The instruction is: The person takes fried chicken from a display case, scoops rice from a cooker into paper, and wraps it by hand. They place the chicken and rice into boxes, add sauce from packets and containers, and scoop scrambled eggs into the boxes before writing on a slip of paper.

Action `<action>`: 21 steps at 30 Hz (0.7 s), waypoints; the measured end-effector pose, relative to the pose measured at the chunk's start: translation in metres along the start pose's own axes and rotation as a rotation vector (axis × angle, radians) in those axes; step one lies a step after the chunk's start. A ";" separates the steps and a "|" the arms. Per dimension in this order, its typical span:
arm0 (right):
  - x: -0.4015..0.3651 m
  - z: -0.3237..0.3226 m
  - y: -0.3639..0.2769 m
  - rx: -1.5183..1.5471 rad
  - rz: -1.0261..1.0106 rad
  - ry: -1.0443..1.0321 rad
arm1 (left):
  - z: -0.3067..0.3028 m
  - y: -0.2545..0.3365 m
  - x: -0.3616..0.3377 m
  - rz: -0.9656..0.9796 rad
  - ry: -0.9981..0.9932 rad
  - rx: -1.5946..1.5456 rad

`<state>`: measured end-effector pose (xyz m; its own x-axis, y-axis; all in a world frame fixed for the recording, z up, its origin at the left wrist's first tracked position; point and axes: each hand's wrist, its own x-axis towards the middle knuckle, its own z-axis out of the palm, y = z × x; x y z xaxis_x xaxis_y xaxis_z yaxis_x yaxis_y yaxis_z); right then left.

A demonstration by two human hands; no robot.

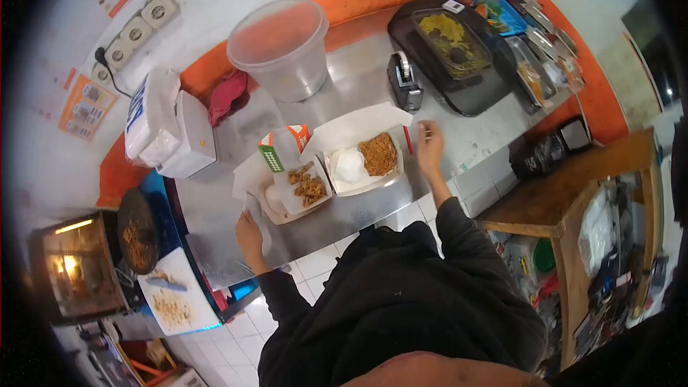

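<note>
Head: 2 open boxes [358,127]; orange poster [87,109] lettering illegible.

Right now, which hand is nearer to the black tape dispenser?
Right. The right hand is close by, on the near side of the tape dispenser; the left hand is farther, beside the left food box.

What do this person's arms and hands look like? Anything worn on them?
The left hand and right hand show no gloves. Plain, very dark sleeves match the top and end short of both wrists.
</note>
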<state>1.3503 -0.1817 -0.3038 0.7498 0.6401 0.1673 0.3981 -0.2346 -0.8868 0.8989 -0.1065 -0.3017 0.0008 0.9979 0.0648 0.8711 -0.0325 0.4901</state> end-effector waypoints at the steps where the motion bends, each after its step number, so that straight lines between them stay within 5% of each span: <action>1: 0.016 -0.002 0.002 0.062 0.022 0.088 | -0.010 -0.002 -0.011 -0.097 -0.019 0.155; 3: 0.047 -0.002 0.010 -0.017 -0.095 0.072 | -0.022 0.013 -0.029 -0.237 -0.025 0.301; 5: 0.068 0.008 0.018 -0.094 -0.216 0.008 | -0.043 0.036 -0.063 -0.155 0.143 0.446; 7: 0.083 0.021 0.020 -0.108 -0.344 -0.006 | -0.071 0.105 -0.078 -0.307 0.052 0.442; 9: 0.090 0.031 0.022 0.004 -0.345 -0.081 | -0.081 0.206 -0.085 -0.438 0.204 0.298; 12: 0.099 0.032 0.037 0.090 -0.380 -0.066 | -0.017 0.285 -0.104 -0.033 0.541 -0.274; 14: 0.109 0.029 0.045 0.148 -0.315 -0.150 | 0.060 0.313 -0.112 0.760 0.674 -0.303; 15: 0.116 0.023 0.052 0.193 -0.247 -0.210 | 0.074 0.344 -0.109 0.847 0.412 -0.377; 16: 0.127 0.022 0.065 0.211 -0.268 -0.245 | 0.098 0.374 -0.107 0.742 0.301 -0.385; 17: 0.136 0.007 0.048 0.116 -0.284 -0.261 | 0.131 0.388 -0.104 0.458 -0.117 -0.507; 19: 0.163 -0.008 0.041 0.077 -0.405 -0.320 | 0.204 0.388 -0.099 0.410 -0.045 -0.634; 21: 0.173 -0.030 0.016 0.080 -0.328 -0.398 | 0.246 0.381 -0.095 0.172 -0.179 -0.240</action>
<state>1.5024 -0.0973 -0.2763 0.3277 0.9027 0.2787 0.5251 0.0712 -0.8481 1.3518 -0.1996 -0.3345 0.2423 0.9700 0.0212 0.7104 -0.1922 0.6771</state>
